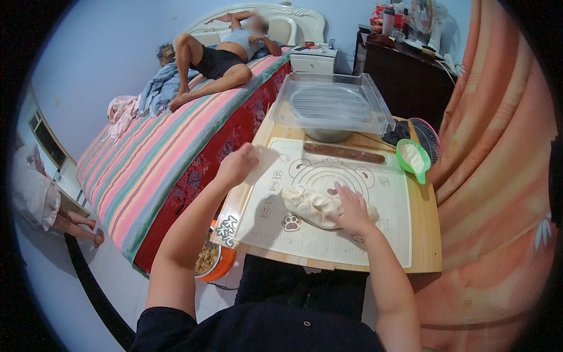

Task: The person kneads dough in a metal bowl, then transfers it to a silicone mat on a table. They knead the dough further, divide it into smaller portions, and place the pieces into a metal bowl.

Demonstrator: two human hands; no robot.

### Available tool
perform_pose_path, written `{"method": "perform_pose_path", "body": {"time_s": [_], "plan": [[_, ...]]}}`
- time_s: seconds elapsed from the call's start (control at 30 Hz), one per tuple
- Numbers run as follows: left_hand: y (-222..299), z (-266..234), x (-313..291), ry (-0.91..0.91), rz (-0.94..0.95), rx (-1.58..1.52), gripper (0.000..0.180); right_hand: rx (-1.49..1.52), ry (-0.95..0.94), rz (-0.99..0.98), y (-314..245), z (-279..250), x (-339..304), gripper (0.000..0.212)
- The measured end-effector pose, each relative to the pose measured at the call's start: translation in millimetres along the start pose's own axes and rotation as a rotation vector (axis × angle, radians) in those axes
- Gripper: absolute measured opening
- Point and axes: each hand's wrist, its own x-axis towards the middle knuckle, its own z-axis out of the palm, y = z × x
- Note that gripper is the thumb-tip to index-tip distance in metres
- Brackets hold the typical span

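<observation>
A soft, uneven lump of white dough (314,205) lies on a pale baking mat (387,246) printed with a bear face and a paw. My right hand (353,212) rests on the dough's right part, fingers stretched and apart. Over the mat's left edge, away from the dough, is my left hand (237,165); its fingers are loosely bent and nothing shows in them. Beyond the dough a brown rolling pin (344,153) lies across the mat. At the right, a green scoop (420,176) contains white powder.
The mat covers a wooden board (431,246). Behind it, a clear plastic tray (378,108) sits over a metal bowl (326,136). An orange pot (224,264) of chopped filling stands below left. One person lies on the striped bed (170,129); another stands far left. A curtain (492,176) hangs right.
</observation>
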Motion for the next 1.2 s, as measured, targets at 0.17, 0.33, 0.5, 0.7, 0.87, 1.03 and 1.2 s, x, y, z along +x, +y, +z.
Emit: {"method": "perform_pose_path", "body": {"time_s": [0.17,0.33,0.5,0.7,0.87,1.03,1.2], "plan": [[81,-8,-44,0.046,-0.102,-1.096,0.026,0.556,0.207,0.143,-25,-14,-2,0.061],[152,36,-56,-0.030,0.006,-0.848,0.027,0.140,0.218,-0.112,-80,-18,-19,0.073],[200,48,-59,-0.136,0.108,-0.859,0.033,0.151,0.255,0.005,-50,-26,-1,0.056],[185,23,-43,-0.235,0.370,-0.722,0.041,0.653,0.327,0.223,10,-47,8,0.030],[132,60,-43,-0.161,0.575,0.021,0.075,0.494,0.160,0.268,-6,-58,-6,0.031],[141,58,-50,-0.292,0.519,0.148,0.072,0.171,0.096,0.300,-22,-32,2,0.030],[130,79,-72,-0.053,0.505,0.065,0.059,-0.038,-0.043,0.376,-53,-23,15,0.027]]}}
